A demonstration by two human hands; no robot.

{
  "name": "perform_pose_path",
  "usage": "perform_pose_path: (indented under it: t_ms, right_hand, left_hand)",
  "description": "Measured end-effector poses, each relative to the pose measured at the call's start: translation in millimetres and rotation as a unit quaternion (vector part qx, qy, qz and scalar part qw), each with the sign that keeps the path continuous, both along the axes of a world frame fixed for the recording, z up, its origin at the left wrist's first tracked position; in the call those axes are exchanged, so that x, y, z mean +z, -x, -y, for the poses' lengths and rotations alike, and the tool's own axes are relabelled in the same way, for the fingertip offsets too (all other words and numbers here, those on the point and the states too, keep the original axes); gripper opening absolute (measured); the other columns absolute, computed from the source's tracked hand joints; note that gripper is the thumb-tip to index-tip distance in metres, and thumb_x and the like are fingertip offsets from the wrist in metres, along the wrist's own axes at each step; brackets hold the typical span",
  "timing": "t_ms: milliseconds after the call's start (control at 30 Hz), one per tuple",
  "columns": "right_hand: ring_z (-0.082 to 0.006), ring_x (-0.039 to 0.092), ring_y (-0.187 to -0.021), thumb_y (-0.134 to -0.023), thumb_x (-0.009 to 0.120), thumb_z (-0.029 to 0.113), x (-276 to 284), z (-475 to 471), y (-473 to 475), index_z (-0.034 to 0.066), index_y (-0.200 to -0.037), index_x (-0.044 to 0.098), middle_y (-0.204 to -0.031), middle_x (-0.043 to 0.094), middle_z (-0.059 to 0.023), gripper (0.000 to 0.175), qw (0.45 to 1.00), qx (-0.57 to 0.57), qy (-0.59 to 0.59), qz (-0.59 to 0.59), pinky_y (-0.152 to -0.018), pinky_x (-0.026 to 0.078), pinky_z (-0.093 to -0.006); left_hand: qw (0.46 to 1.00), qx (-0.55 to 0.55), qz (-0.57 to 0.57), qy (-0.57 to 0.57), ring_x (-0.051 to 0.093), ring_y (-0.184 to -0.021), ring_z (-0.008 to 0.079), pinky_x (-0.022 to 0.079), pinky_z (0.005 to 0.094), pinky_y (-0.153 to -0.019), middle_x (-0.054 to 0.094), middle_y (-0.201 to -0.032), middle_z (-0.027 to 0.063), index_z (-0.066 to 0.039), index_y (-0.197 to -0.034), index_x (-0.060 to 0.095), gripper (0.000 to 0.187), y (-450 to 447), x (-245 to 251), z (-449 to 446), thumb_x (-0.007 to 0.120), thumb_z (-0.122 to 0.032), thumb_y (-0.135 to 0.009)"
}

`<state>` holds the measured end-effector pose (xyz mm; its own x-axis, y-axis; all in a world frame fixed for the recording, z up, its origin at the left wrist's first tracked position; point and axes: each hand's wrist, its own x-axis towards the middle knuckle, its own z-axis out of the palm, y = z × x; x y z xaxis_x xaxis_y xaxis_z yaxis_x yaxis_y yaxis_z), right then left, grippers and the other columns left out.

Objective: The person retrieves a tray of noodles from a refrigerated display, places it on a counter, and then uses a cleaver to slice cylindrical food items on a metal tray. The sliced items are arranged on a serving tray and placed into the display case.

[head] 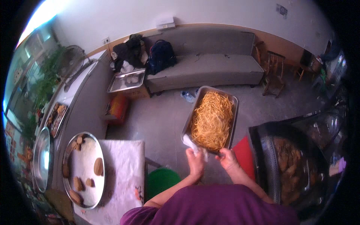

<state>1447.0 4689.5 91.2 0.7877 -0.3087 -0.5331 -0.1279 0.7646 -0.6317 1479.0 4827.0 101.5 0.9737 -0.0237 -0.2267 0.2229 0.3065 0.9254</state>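
Observation:
A deep rectangular metal tray [186, 121] heaped with yellow noodles [213, 119] hangs over the floor in front of me, held at its near end by both hands. At its near left corner, my left hand [196, 161] grips it through a white cloth or paper [190, 143]. The near right corner is in my right hand [228, 159], its fingers on the rim. The undersides of the tray and of both grips are hidden.
On the covered table [126, 157] at left stands a round metal tray [101, 194] with brown food pieces. Below is a green bucket [164, 181]. A black-edged case [260, 157] with brown food stands right; a grey sofa [213, 67] lies beyond, a wooden chair [274, 73] beside it.

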Motion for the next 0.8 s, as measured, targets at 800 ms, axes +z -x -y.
perform_pose_path:
  t_ms: [800]
  right_hand:
    - [-0.0214, 0.058, -0.089, -0.073, 0.046, 0.0, -51.2, 27.6, -225.2, 0.0088, -0.122, 0.044, -0.109, 0.057, -0.0077, 0.049, 0.989, -0.106, 0.024, 0.102, -0.057, 0.055, -0.0377]
  left_hand:
    - [0.856, -0.284, -0.21, 0.376, 0.035, -0.126, 0.0288, 0.025, 0.0467, -0.106, 0.037, -0.139, 0.0083, -0.01, -0.136, 0.033, 0.062, -308.4, -40.5, 47.1, 0.027, -0.053, -0.093]
